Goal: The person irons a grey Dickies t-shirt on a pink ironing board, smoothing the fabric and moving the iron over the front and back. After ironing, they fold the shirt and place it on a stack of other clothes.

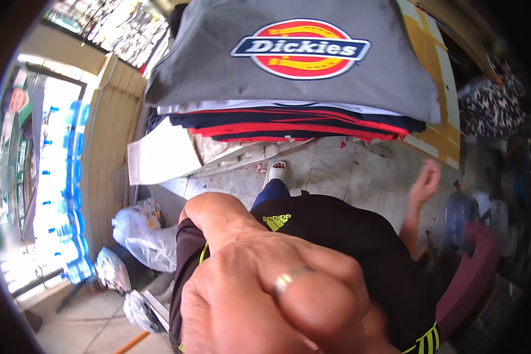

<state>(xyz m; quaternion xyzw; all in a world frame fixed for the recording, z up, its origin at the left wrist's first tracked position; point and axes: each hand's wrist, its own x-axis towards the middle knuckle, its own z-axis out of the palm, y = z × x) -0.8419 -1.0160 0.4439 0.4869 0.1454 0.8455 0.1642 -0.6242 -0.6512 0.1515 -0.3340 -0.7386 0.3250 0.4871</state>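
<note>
My left hand [259, 289] is raised very close to the camera, its knuckles filling the lower middle and a gold ring on one finger. The fingers are bent in; anything inside them is hidden. Out at the right, beyond my dark shirt, my right hand [426, 182] hangs in the air, slightly blurred, with loosely bent fingers and nothing visible in them. In front of me lies a stack of folded T-shirts: a grey T-shirt [200, 59] with a red, yellow and navy emblem on top, red and navy shirts [312, 125] below. Neither hand touches the stack.
Under the stack, a board with yellow tape [445, 112] shows at the right. A white sheet [162, 154] juts out left. Plastic bags [144, 233] lie on the floor at left, near blue-capped water bottles [71, 194]. A maroon chair arm [469, 283] is at right.
</note>
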